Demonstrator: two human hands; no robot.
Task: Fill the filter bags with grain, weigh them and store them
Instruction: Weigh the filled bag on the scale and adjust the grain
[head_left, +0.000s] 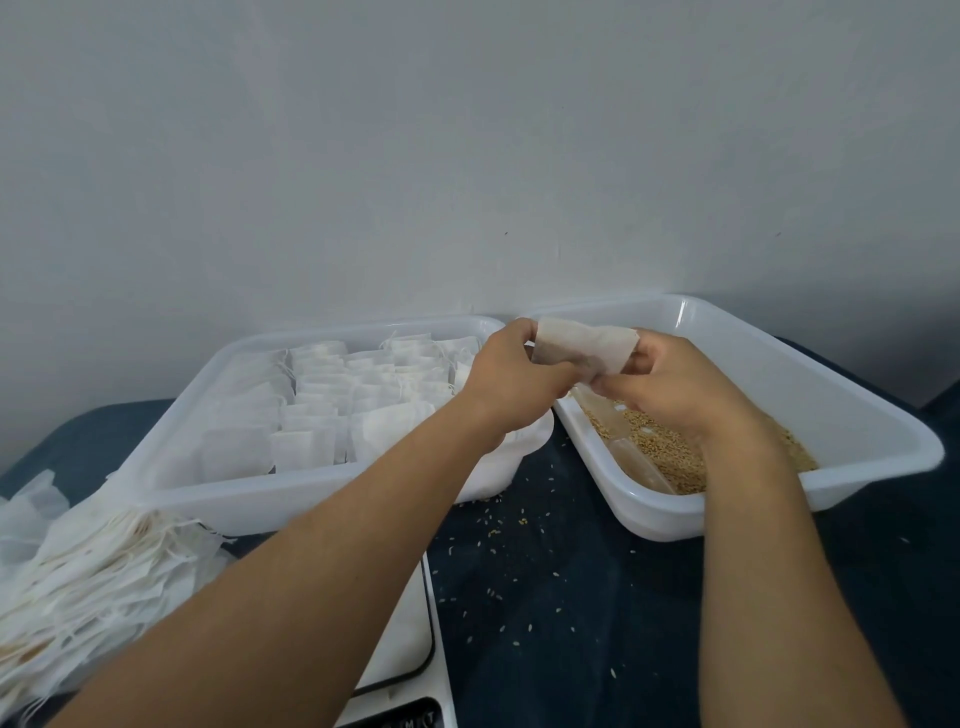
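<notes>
Both hands are gripping one filter bag (584, 347) up over the gap between the two trays: the left hand (511, 376) is pinching its left end with curled fingers, and the right hand (670, 382) is curling around its right end, so each grip is closed on the bag, no slack fingers here. The bag itself is hanging in the air just above the near-left corner of the grain tray, touching nothing but the hands.

Going from the nearest stuff outward: a white scale (405, 649) is sitting at the bottom edge, mostly hiding under the left forearm, display too cut off to read. Just left of it a messy pile of empty bags (88, 566) with loose strings is spreading off the frame's left side. Stray grains (498, 597) are lying scattered over the dark blue surface (597, 649) between the scale and the trays.

Further back on the left, a clear plastic tray (291, 499) is holding rows of filled bags (322, 410) packed side by side. To the right, a second clear tray (841, 415) is sitting at an angle, holding a layer of grain (660, 452) with a clear scoop (636, 465) lying in it. Behind everything a plain grey wall (467, 156) is filling the top half.
</notes>
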